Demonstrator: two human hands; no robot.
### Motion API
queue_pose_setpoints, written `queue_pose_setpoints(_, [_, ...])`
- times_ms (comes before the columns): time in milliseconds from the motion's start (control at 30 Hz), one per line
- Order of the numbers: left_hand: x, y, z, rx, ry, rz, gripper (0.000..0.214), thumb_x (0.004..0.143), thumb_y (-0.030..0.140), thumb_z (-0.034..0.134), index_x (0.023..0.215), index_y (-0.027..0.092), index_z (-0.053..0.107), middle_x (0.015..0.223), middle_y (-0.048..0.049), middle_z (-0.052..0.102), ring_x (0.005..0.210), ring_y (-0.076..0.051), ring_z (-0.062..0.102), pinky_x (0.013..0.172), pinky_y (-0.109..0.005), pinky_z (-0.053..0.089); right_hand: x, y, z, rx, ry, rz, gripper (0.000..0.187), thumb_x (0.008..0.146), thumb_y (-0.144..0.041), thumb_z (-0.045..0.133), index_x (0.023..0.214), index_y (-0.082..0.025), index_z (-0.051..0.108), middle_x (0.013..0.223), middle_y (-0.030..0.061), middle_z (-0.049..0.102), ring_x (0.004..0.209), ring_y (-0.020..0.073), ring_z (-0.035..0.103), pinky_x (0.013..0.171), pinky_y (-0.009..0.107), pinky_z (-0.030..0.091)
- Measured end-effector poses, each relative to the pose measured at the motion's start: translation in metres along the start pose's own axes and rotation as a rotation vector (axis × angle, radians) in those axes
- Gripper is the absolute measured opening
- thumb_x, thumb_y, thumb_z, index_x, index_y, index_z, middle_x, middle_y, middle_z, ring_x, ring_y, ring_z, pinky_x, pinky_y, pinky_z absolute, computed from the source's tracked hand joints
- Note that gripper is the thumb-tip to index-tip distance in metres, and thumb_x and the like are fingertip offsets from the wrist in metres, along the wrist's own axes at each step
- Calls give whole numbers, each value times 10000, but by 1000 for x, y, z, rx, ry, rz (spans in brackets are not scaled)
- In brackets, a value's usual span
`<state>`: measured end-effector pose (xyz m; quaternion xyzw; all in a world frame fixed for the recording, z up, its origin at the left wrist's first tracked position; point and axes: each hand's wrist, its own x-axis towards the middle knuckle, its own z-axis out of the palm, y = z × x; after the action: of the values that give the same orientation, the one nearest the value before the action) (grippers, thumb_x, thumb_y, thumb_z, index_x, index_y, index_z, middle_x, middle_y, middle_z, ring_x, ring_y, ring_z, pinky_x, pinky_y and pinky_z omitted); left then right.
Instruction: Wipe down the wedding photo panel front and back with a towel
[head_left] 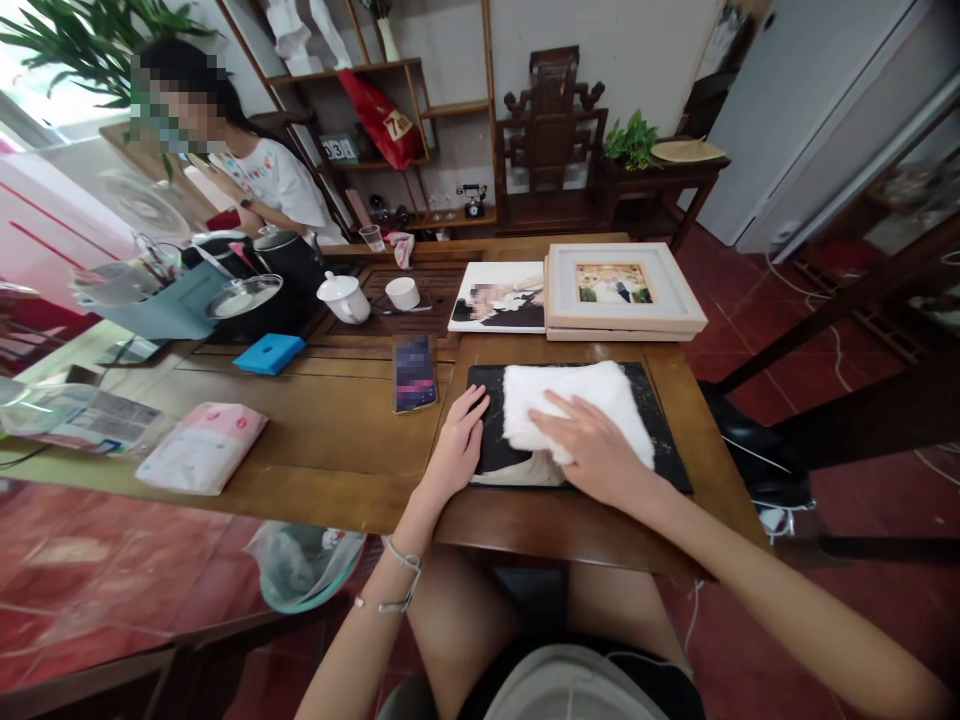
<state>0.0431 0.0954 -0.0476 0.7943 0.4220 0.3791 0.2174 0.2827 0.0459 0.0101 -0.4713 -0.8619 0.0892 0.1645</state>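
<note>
A dark photo panel [664, 430] lies flat on the wooden table [337, 440] in front of me. A folded white cloth [577, 395] rests on top of it. My right hand [592, 450] lies flat on the cloth, fingers stretched out, pressing it onto the panel. My left hand [459, 445] rests on the panel's left edge with its fingers spread, steadying it. A bracelet hangs at my left wrist.
A phone [414, 372] lies just left of the panel. Stacked white picture frames [622, 292] and a print [500, 297] sit behind it. A tea tray with white cups [343, 297], a kettle, a blue box [268, 353] and a tissue pack [201, 447] fill the left. Another person sits far left.
</note>
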Motion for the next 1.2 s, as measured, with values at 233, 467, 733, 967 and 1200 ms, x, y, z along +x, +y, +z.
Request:
queue_pose_setpoints(233, [0, 6, -1, -5, -31, -26, 420, 988, 218, 371, 1379, 191, 524, 1499, -126, 456, 1443, -233, 350, 1198, -506, 283, -19, 68, -26, -216, 32, 236, 590, 743, -89, 461, 1318, -103, 594, 1363, 140, 590, 1359, 309, 421, 1091, 483, 370])
queue_pose_setpoints(467, [2, 8, -1, 11, -74, 6, 424, 976, 249, 425, 1382, 172, 518, 1492, -148, 460, 1409, -251, 408, 1178, -502, 321, 65, 18, -19, -99, -16, 119, 321, 825, -140, 491, 1038, -145, 731, 1036, 130, 719, 1173, 311, 518, 932, 404, 445])
queue_pose_setpoints(733, [2, 10, -2, 23, -76, -19, 393, 961, 239, 444, 1327, 173, 572, 1425, -141, 536, 1351, -274, 481, 1143, -483, 377, 118, -10, 16, -90, 9, -37, 362, 813, -136, 526, 1137, -113, 686, 1210, 106, 684, 1252, 298, 441, 1067, 413, 341])
queue_pose_setpoints(967, [2, 10, -3, -7, -81, -5, 419, 977, 266, 430, 1370, 164, 534, 1485, -141, 472, 1417, -244, 396, 1187, -488, 311, 36, 67, -9, -166, 92, 115, 508, 749, -108, 529, 1244, -79, 641, 1308, 108, 639, 1325, 347, 417, 1112, 474, 342])
queue_pose_setpoints(1200, [3, 11, -3, 3, -82, -1, 419, 981, 266, 427, 1375, 169, 528, 1488, -137, 469, 1423, -244, 387, 1186, -502, 309, -55, 79, -25, -197, 71, 74, 619, 683, -38, 476, 1283, -109, 609, 1375, 87, 589, 1393, 356, 344, 1101, 577, 337])
